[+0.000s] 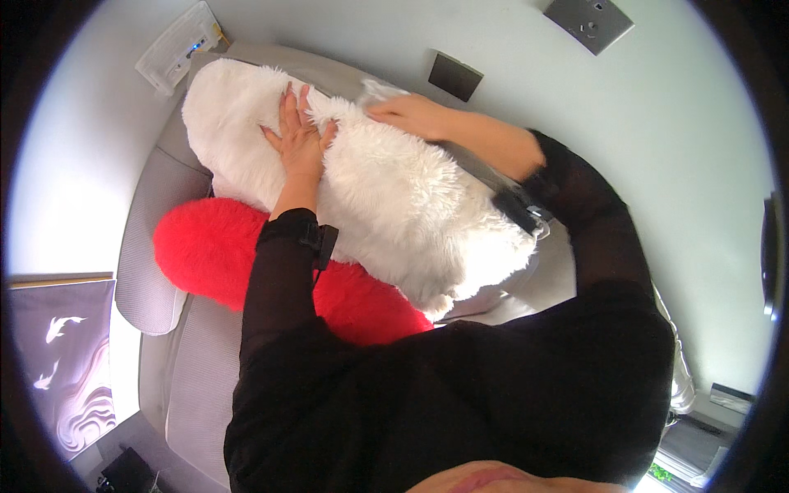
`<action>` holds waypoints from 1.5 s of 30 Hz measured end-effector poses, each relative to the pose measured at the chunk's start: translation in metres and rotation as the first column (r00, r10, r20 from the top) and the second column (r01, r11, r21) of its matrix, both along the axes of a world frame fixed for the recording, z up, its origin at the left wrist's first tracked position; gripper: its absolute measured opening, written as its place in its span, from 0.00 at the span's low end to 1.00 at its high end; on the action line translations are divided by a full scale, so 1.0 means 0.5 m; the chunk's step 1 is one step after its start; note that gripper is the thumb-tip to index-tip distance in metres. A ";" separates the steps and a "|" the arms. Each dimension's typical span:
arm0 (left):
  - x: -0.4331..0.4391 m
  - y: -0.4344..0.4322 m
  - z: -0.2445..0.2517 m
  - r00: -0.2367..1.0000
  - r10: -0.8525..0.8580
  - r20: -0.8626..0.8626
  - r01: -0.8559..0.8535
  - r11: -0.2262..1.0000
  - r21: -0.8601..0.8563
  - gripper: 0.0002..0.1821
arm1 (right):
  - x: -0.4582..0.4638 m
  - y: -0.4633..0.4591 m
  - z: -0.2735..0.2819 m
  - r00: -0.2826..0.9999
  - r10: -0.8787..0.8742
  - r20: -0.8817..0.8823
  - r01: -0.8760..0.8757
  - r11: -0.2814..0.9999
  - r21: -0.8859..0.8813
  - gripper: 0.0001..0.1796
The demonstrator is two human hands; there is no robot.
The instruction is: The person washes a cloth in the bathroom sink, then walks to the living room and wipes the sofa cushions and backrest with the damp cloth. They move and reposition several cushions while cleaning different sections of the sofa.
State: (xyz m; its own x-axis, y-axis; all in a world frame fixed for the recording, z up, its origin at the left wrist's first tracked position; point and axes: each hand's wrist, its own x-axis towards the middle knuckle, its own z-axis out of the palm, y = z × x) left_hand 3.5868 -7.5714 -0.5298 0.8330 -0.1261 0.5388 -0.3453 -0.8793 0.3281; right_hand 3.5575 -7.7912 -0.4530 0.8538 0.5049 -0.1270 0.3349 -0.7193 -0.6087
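A large white plush item [394, 197] with long fur lies across a grey sofa. My left hand [300, 138] presses flat on it, fingers spread, between a smoother part and a shaggier part. At the upper far edge of the plush, my right hand [404, 117] rests beside a crumpled whitish thing [381, 91], perhaps a cloth or thin plastic; whether the fingers grip it I cannot tell. A red furry cushion [209, 249] lies nearer me, under my left forearm, partly hidden by it. Black sleeves cover my arms, and a black device is strapped at each wrist.
The grey sofa [203, 370] runs along the wall, with an armrest cushion [160, 246] at left. A white router [182, 49] stands in the back corner. Wall sockets [588, 24] and a dark wall plate [455, 76] are beyond my right arm. A picture curtain hangs at left.
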 end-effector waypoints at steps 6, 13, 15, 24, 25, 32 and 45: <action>0.003 -0.002 -0.005 1.000 -0.003 0.023 0.004 1.000 -0.031 0.45 | -0.303 -0.246 0.098 0.873 -0.278 -0.401 0.113 0.915 -0.387 0.20; 0.002 -0.002 -0.008 1.000 0.011 0.020 -0.011 1.000 -0.011 0.47 | -0.247 -0.216 0.225 0.823 -0.551 -0.136 0.555 0.832 -0.011 0.27; 0.001 -0.002 -0.008 0.999 0.025 0.025 -0.025 1.000 -0.006 0.48 | -0.136 -0.136 0.235 0.859 -0.488 0.156 0.456 0.867 0.202 0.29; 0.009 -0.011 -0.030 0.998 0.054 -0.033 -0.055 0.997 -0.046 0.55 | 0.288 0.232 0.052 0.902 0.006 0.431 -0.015 1.000 0.017 0.21; 0.008 -0.010 -0.030 0.998 0.057 -0.039 -0.059 0.997 -0.049 0.56 | 0.271 0.221 0.033 0.889 0.050 0.455 -0.076 0.996 0.039 0.20; 0.005 -0.010 -0.029 0.989 -0.013 -0.148 -0.001 0.996 -0.090 0.59 | 0.045 -0.018 0.091 0.957 0.252 -0.144 -0.285 0.907 -0.308 0.15; 0.005 -0.011 -0.038 0.999 -0.044 -0.031 0.039 0.989 -0.140 0.62 | 0.582 0.426 0.032 0.928 0.077 0.364 -0.211 0.915 0.345 0.20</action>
